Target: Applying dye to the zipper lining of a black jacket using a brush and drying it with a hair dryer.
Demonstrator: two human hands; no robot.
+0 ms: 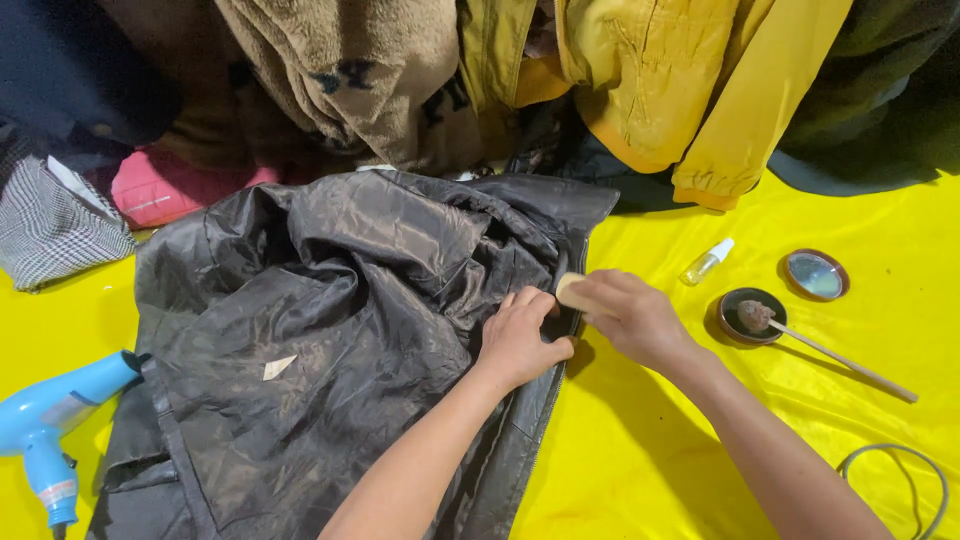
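We press our left hand (520, 340) flat on the black jacket (330, 330), fingers spread beside its zipper edge, while our right hand (630, 315) pinches a small tan sponge (572, 292) against that edge. We judge we are rubbing polish in. Next, we would reload from the open tin (750, 316) right of our fingers.

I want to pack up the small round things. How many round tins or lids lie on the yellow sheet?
2: a dark round tin holding paste and a stick, right of the right hand; a shiny round lid just beyond it. Clothes could hide more.

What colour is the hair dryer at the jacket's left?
Light blue hair dryer, clearest in the head view.
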